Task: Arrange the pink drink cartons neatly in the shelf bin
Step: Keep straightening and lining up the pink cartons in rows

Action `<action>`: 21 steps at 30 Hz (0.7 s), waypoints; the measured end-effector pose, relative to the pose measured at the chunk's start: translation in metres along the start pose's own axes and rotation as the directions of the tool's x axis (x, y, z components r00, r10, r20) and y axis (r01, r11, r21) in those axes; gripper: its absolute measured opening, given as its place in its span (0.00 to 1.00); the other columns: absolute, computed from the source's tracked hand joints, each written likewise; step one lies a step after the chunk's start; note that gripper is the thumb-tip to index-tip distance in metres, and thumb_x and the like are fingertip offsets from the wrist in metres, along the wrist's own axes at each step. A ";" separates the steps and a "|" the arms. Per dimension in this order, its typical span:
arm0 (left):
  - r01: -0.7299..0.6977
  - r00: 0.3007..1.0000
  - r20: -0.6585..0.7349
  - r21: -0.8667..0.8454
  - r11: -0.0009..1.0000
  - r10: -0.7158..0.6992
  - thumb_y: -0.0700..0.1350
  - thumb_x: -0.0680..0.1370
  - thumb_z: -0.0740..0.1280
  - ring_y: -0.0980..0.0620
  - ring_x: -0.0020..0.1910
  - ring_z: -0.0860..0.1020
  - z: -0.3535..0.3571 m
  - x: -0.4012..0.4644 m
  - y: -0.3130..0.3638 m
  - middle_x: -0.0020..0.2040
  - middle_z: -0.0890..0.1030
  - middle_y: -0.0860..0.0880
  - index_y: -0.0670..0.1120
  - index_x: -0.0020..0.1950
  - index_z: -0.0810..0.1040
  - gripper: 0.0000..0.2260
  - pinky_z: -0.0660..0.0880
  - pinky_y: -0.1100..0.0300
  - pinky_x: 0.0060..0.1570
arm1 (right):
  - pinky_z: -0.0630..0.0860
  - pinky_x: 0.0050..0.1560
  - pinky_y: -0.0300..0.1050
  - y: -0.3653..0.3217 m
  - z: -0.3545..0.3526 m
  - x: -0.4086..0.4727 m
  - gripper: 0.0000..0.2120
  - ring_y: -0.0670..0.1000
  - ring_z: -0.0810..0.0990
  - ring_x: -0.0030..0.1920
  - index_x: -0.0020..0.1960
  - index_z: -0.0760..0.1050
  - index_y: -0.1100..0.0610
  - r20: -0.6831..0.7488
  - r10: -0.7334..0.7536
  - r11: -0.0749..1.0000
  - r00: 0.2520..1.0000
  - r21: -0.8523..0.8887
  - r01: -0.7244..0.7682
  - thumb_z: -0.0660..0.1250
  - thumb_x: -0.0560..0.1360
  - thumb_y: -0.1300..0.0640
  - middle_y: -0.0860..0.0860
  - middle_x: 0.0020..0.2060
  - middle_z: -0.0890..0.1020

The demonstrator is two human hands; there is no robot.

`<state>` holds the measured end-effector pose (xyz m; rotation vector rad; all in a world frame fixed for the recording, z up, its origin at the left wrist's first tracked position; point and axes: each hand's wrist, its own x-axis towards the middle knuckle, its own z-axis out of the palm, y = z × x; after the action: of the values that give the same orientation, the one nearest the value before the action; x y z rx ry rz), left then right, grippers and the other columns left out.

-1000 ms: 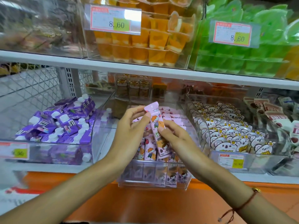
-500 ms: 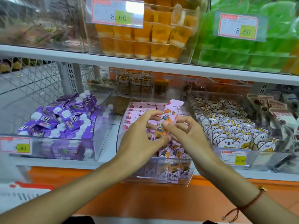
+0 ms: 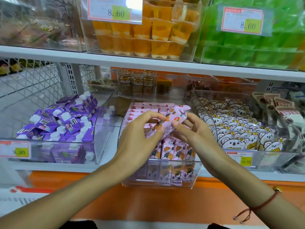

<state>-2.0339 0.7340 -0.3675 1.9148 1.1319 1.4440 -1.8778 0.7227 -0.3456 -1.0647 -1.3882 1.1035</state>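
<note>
While both hands pinch one pink carton, left hand low, right hand up top, it's tilted over the bin's middle. Looks mid-placement; next it needs standing upright into the front row.

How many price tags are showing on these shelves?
4: orange jelly bin tag, green jelly bin tag, purple carton bin tag, koala snack bin tag. Others may be hidden.
</note>
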 end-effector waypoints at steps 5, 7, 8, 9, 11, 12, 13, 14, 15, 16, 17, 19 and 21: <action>0.013 1.000 -0.001 0.004 1.000 -0.013 0.46 0.76 0.70 0.62 0.55 0.77 0.000 0.000 0.000 0.54 0.79 0.65 0.59 0.52 0.78 0.09 0.77 0.52 0.54 | 0.80 0.50 0.39 -0.002 -0.001 -0.003 0.09 0.46 0.84 0.44 0.53 0.74 0.57 -0.094 -0.050 0.996 0.994 -0.081 0.042 0.70 0.74 0.57 0.52 0.47 0.83; 0.011 1.000 0.014 -0.001 1.000 -0.011 0.50 0.73 0.72 0.64 0.54 0.77 0.000 -0.001 -0.001 0.53 0.79 0.66 0.60 0.54 0.77 0.11 0.78 0.56 0.52 | 0.81 0.44 0.37 -0.002 0.000 -0.005 0.09 0.47 0.84 0.41 0.46 0.74 0.55 -0.159 -0.113 0.989 0.981 -0.117 0.095 0.73 0.71 0.56 0.52 0.43 0.82; -0.002 1.000 0.020 -0.001 1.000 0.002 0.52 0.72 0.74 0.65 0.54 0.77 0.000 -0.002 0.000 0.52 0.79 0.66 0.60 0.54 0.76 0.13 0.77 0.60 0.50 | 0.80 0.42 0.36 -0.003 0.001 -0.006 0.10 0.47 0.84 0.40 0.45 0.73 0.54 -0.182 -0.142 0.984 0.973 -0.131 0.119 0.74 0.70 0.55 0.52 0.42 0.82; -0.018 1.000 0.019 0.000 1.000 0.018 0.53 0.70 0.75 0.65 0.53 0.77 0.000 -0.003 0.001 0.52 0.79 0.66 0.60 0.54 0.76 0.15 0.76 0.64 0.48 | 0.79 0.40 0.35 -0.003 0.003 -0.007 0.12 0.47 0.84 0.39 0.43 0.72 0.54 -0.197 -0.166 0.980 0.966 -0.143 0.139 0.75 0.68 0.54 0.51 0.41 0.82; -0.044 0.999 -0.005 0.011 0.999 0.044 0.54 0.69 0.75 0.66 0.53 0.77 0.000 -0.004 0.001 0.51 0.80 0.65 0.60 0.53 0.76 0.15 0.75 0.69 0.47 | 0.76 0.36 0.32 -0.002 0.006 -0.008 0.13 0.45 0.83 0.38 0.42 0.72 0.54 -0.205 -0.193 0.975 0.959 -0.153 0.163 0.76 0.67 0.54 0.50 0.39 0.82; -0.050 0.998 -0.023 0.017 0.999 0.051 0.54 0.70 0.75 0.65 0.54 0.77 0.000 -0.004 0.000 0.51 0.80 0.65 0.59 0.53 0.76 0.14 0.75 0.68 0.47 | 0.76 0.36 0.31 -0.002 0.007 -0.009 0.13 0.43 0.83 0.38 0.43 0.72 0.54 -0.194 -0.194 0.974 0.962 -0.151 0.166 0.76 0.67 0.54 0.49 0.38 0.82; -0.047 0.998 -0.039 0.012 0.999 0.048 0.53 0.71 0.74 0.65 0.54 0.77 0.000 -0.004 0.000 0.51 0.80 0.65 0.58 0.53 0.77 0.13 0.76 0.66 0.48 | 0.76 0.37 0.31 -0.002 0.008 -0.009 0.13 0.42 0.82 0.41 0.44 0.73 0.54 -0.169 -0.189 0.975 0.967 -0.148 0.164 0.76 0.67 0.54 0.47 0.40 0.83; -0.035 0.998 -0.044 -0.013 0.999 0.035 0.53 0.71 0.74 0.65 0.54 0.78 -0.001 -0.003 0.001 0.51 0.80 0.64 0.58 0.54 0.77 0.13 0.76 0.64 0.50 | 0.76 0.40 0.31 -0.002 0.008 -0.008 0.12 0.41 0.82 0.44 0.46 0.73 0.54 -0.136 -0.180 0.976 0.974 -0.145 0.160 0.74 0.69 0.54 0.46 0.42 0.83; -0.016 0.999 -0.038 -0.054 0.998 0.014 0.55 0.71 0.73 0.64 0.54 0.78 -0.002 -0.002 0.002 0.51 0.81 0.63 0.57 0.55 0.78 0.14 0.77 0.62 0.51 | 0.77 0.44 0.32 -0.003 0.006 -0.008 0.11 0.41 0.81 0.48 0.49 0.74 0.54 -0.102 -0.168 0.978 0.980 -0.145 0.153 0.72 0.71 0.54 0.46 0.46 0.82; 0.008 1.000 -0.026 -0.095 0.995 -0.010 0.56 0.70 0.72 0.63 0.53 0.79 -0.003 0.000 0.004 0.51 0.82 0.62 0.56 0.56 0.79 0.16 0.78 0.61 0.51 | 0.77 0.47 0.34 -0.004 0.005 -0.007 0.10 0.41 0.81 0.50 0.51 0.74 0.55 -0.072 -0.155 0.979 0.985 -0.148 0.143 0.70 0.73 0.54 0.46 0.49 0.82; 0.037 0.999 -0.012 -0.129 0.991 -0.038 0.56 0.70 0.71 0.63 0.51 0.81 -0.004 0.001 0.006 0.51 0.83 0.61 0.56 0.56 0.79 0.16 0.78 0.62 0.51 | 0.78 0.51 0.37 -0.005 0.003 -0.006 0.09 0.42 0.81 0.51 0.53 0.74 0.55 -0.048 -0.141 0.979 0.989 -0.158 0.132 0.68 0.74 0.54 0.47 0.51 0.81; 0.106 0.994 0.010 -0.198 0.974 -0.106 0.54 0.71 0.71 0.63 0.47 0.82 -0.007 0.003 0.010 0.47 0.83 0.63 0.59 0.52 0.80 0.10 0.78 0.67 0.47 | 0.79 0.52 0.41 -0.007 0.001 -0.006 0.09 0.45 0.82 0.48 0.55 0.74 0.54 -0.014 -0.108 0.980 0.994 -0.170 0.105 0.65 0.76 0.54 0.50 0.49 0.82; 0.224 0.974 0.046 -0.312 0.923 -0.221 0.53 0.72 0.72 0.65 0.43 0.82 -0.008 0.003 0.012 0.42 0.84 0.64 0.58 0.48 0.82 0.06 0.76 0.72 0.39 | 0.80 0.45 0.40 -0.008 0.003 -0.008 0.10 0.45 0.82 0.41 0.57 0.73 0.54 0.005 -0.071 0.984 0.997 -0.162 0.071 0.64 0.77 0.54 0.51 0.44 0.83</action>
<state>-2.0367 0.7294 -0.3536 1.5198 1.0066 1.3920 -1.8802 0.7132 -0.3395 -1.1225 -1.5240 0.9507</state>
